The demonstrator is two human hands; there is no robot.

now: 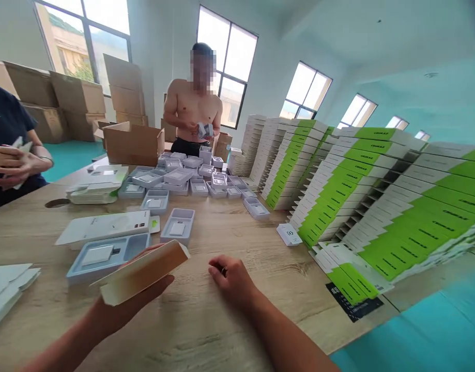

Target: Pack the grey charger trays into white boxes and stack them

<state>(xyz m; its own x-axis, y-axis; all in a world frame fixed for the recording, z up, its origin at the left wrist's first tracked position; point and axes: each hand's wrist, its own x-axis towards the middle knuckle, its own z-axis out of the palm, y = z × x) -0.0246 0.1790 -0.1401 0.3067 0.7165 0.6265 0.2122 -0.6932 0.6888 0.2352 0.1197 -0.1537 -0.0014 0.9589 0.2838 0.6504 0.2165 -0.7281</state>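
Pale walls and bright windows point(227, 57) framed the scene, teal floor point(431, 325) gleaming below, and across the front ran the table point(221, 232), its wood-look top streaked with grain. Now the left hand point(128, 310), and it was clamped on the box point(144, 274): thin board, a plain brown face, white edges, a slim slab tilted with its right end higher! It sat in the grip with the palm beneath, the thumb at the near right and fingers showing along the far edge. Over on the right, well apart from that box, the right hand point(233, 279) hung low over the bare wood, thumb and fingers curled together. Just behind the box came a tray point(76, 266), smooth, blue-grey, round-cornered, with a flat white block point(97, 254) in its larger hollow; whether box and tray touched, one could not tell. Beyond it lay a glossy white pack point(105, 227), then a jumble of more trays point(179, 175) heaped before a brown carton point(134, 147) of matte cardboard. What stacks point(334, 186) on the right, crisp-edged, white and lime green, leaning in long rows, a small white cube point(289, 235) just beside them! Across the table a co-worker point(194, 111) held something greyish; another point(8, 134), in dark cloth, stood at the left.
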